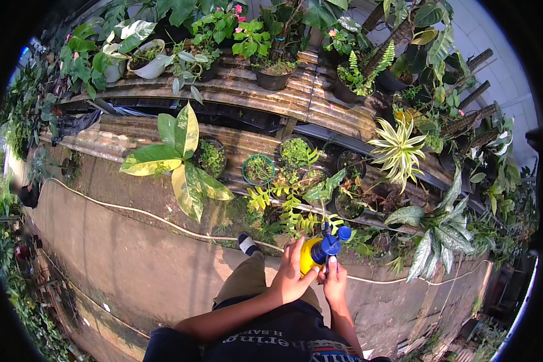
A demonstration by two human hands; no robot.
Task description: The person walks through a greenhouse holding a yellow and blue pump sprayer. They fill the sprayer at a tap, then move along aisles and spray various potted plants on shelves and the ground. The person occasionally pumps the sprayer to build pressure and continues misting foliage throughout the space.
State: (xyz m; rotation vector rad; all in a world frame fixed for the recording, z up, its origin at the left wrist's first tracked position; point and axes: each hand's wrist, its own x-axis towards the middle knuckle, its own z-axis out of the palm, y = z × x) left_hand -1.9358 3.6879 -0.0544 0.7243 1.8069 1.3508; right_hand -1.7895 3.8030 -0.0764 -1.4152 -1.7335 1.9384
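Note:
Both hands hold a pump spray bottle with a yellow body (307,259) and a blue pump head (331,245), tilted in front of my torso. My left hand (293,275) is spread around the side of the yellow body. Gripping the blue handle below the head is my right hand (334,279), its thumb pressed up against it; the trigger itself is mostly hidden. The nozzle end points away from me, close to a plant with yellow-green lobed fronds (292,206). Just beyond it stands a potted plant with an arrow-shaped leaf (326,189).
Potted plants line two corrugated-sheet shelves (235,81), including a small green-rimmed pot (258,170). Large variegated leaves (181,165) overhang the path on the left, silvery-green leaves (439,231) on the right. A pale hose (163,220) crosses the concrete path (131,258). A person (28,194) is at far left.

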